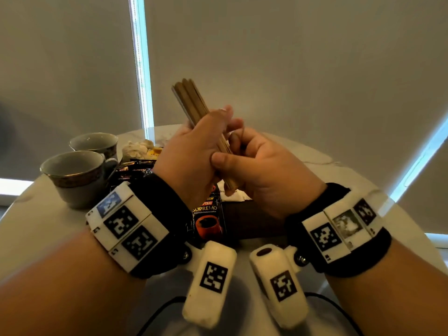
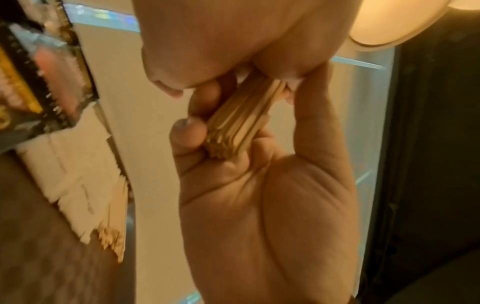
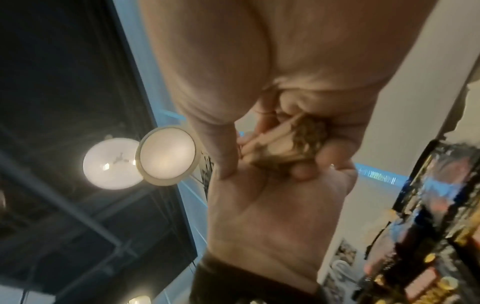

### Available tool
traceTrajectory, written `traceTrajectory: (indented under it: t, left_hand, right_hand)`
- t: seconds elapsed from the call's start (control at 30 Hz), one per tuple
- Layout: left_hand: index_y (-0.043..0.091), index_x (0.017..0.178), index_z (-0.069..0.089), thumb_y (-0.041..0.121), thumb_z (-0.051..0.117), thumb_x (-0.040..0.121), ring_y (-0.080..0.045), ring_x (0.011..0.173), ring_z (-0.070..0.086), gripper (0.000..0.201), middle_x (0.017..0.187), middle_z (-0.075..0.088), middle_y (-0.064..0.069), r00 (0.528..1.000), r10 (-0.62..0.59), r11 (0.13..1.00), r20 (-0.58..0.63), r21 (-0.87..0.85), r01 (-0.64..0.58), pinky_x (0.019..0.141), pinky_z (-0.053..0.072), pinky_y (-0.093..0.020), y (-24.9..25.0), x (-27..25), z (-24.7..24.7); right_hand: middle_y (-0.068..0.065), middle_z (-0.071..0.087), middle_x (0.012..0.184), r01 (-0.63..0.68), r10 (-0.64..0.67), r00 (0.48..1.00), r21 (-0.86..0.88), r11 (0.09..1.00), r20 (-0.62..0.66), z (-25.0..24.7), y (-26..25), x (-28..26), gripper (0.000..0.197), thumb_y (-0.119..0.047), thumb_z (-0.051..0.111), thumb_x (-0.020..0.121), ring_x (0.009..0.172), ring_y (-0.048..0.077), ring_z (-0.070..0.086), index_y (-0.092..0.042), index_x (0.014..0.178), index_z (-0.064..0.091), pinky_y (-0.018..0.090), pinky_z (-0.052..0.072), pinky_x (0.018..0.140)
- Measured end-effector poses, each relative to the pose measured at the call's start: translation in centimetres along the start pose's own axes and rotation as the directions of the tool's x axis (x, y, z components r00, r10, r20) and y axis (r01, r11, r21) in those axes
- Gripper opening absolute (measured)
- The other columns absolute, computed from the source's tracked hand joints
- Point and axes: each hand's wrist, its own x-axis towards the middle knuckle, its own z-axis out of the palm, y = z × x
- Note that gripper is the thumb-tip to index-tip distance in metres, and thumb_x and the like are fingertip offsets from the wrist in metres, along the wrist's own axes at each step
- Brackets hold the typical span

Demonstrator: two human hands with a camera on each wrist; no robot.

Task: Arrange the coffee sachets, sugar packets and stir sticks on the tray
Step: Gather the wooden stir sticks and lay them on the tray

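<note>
We held the bundle of thin wooden stir sticks (image 1: 194, 103) upright above the desk (image 1: 339, 170), left hand (image 1: 189, 151) and right hand (image 1: 264, 170) both clasping it. Step: squaring the ends. Next move likely needs lowering it flat onto the tray.

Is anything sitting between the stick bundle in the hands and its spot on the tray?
Nothing visible blocks it. Both the left hand and right hand grip the stir sticks above the tray, where coffee sachets and sugar packets lie.
</note>
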Motion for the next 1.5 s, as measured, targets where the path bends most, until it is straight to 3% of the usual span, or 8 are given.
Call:
traceTrajectory:
  t: [0.3,0.5,0.63,0.73,0.83,1.0,1.27,1.5]
  left_hand:
    - [0.013,0.07,0.055,0.042,0.05,0.101,-0.02,0.053,0.053,0.044,0.061,0.052,-0.005,0.989,-0.061,0.998,0.133,-0.016,0.064,0.053,0.046,-0.03,-1.2,0.3,-0.1]
    - [0.013,0.07,0.05,0.048,0.047,0.102,-0.02,0.038,0.042,0.047,0.053,0.047,-0.005,0.99,-0.093,0.994,0.107,0.07,0.086,0.044,0.039,-0.027,-1.3,0.1,0.3]
    - [0.013,0.09,0.061,0.063,0.063,0.087,-0.026,0.074,0.063,0.05,0.079,0.066,-0.006,0.995,-0.084,0.993,0.043,0.089,0.08,0.065,0.049,-0.04,-1.8,0.8,-0.1]
    - [0.026,0.12,0.062,0.087,0.069,0.058,-0.024,0.121,0.058,0.088,0.12,0.069,0.002,0.986,-0.165,0.977,-0.029,0.129,0.168,0.093,0.042,-0.045,-1.5,0.8,-0.2]
    - [0.021,0.143,0.048,0.076,0.061,0.078,-0.023,0.13,0.05,0.086,0.131,0.057,-0.004,0.951,-0.283,0.958,-0.124,0.006,0.286,0.103,0.04,-0.046,-1.1,0.8,-0.3]
    - [0.017,0.117,0.059,0.042,0.056,0.096,-0.014,0.08,0.056,0.033,0.102,0.062,-0.002,0.919,-0.379,0.924,-0.107,-0.083,0.372,0.062,0.043,-0.032,-1.2,1.2,-1.0]
    - [0.021,0.112,0.058,0.029,0.058,0.096,-0.012,0.071,0.06,0.018,0.091,0.063,0.0,0.917,-0.391,0.92,-0.079,-0.042,0.389,0.06,0.042,-0.029,-1.6,1.5,-1.4]
    - [0.02,0.113,0.058,0.029,0.059,0.095,-0.013,0.07,0.06,0.021,0.092,0.063,0.0,0.91,-0.407,0.913,-0.078,-0.026,0.406,0.061,0.041,-0.03,-1.8,1.6,-1.4]
  right_hand:
    - [0.017,0.055,0.073,0.107,-0.124,0.992,-0.352,0.93,-0.025,-0.9,0.2,0.0,0.03,-0.001,0.074,0.082,0.061,0.027,0.057,-0.015,0.078,0.048,0.035,0.05,0.056]
    - [0.019,0.058,0.074,0.021,-0.044,0.996,-0.294,0.956,-0.073,-0.4,0.8,0.2,0.023,0.012,0.059,0.086,0.058,0.03,0.059,-0.003,0.096,0.044,0.034,0.047,0.047]
    - [0.018,0.056,0.081,-0.03,0.0,0.996,-0.316,0.948,-0.093,-0.5,0.9,0.4,0.042,0.005,0.057,0.08,0.055,0.028,0.052,0.006,0.121,0.046,0.032,0.044,0.045]
    - [0.013,0.051,0.072,-0.114,0.05,0.981,-0.346,0.931,-0.187,-1.8,0.4,0.5,0.021,0.009,0.058,0.086,0.051,0.024,0.051,-0.004,0.095,0.044,0.031,0.041,0.044]
    - [0.009,0.054,0.076,-0.264,0.125,0.927,-0.379,0.887,-0.353,-5.1,-1.0,1.3,0.029,0.005,0.063,0.088,0.052,0.02,0.053,-0.014,0.088,0.041,0.03,0.043,0.044]
    - [0.012,0.064,0.082,-0.602,0.292,0.792,-0.606,0.52,-0.536,-11.4,-1.2,3.6,0.021,-0.007,0.069,0.087,0.068,0.025,0.06,-0.015,0.093,0.051,0.035,0.05,0.062]
    - [0.011,0.07,0.077,-0.667,0.329,0.727,-0.734,0.13,-0.603,-12.2,1.1,6.9,0.012,-0.013,0.068,0.085,0.069,0.024,0.064,-0.002,0.081,0.07,0.042,0.059,0.079]
    - [0.004,0.064,0.074,-0.597,0.309,0.74,-0.795,-0.106,-0.597,-12.0,2.5,8.8,0.017,-0.022,0.07,0.085,0.064,0.019,0.058,-0.01,0.074,0.066,0.024,0.042,0.054]
